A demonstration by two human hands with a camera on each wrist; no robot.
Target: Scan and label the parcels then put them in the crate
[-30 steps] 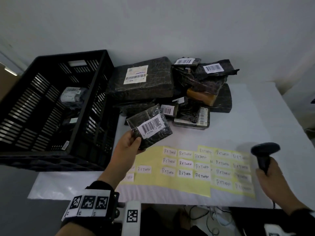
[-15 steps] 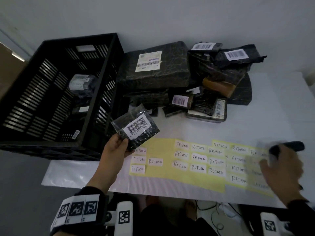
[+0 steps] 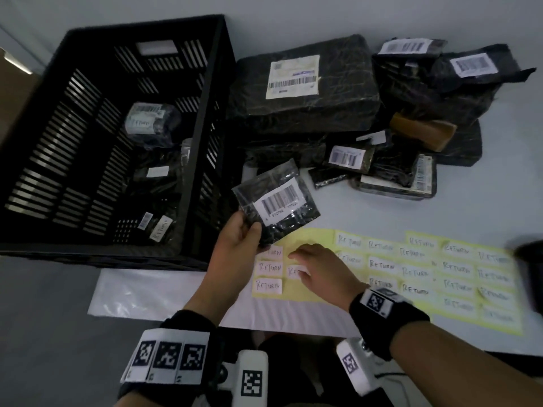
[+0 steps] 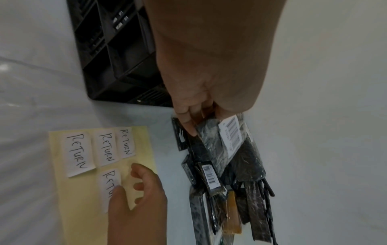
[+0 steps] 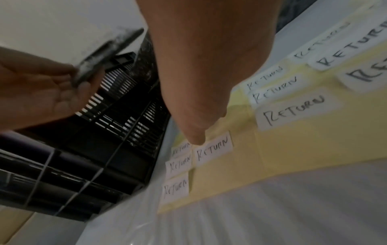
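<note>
Dim, greyish light throughout. Behind the white table [image 3: 352, 201], a plain pale wall [image 3: 293, 13] with no marks; to the left of the table, a brown surface [image 3: 11, 92] at the frame edge with a short bright strip of light [image 3: 17, 64] on it. Below the near edge of the table, a grey floor [image 3: 44, 318] and some cables [image 3: 393, 377].

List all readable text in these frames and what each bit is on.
"RETURN": handwritten on the white stickers on the yellow backing sheets.
"RETURN": sticker on the wrapped parcel in the crate.
"572792": my best reading, under the barcode on the small parcel held by the left hand.
Large shipping label and the other barcode labels: too small or blurred.
</note>
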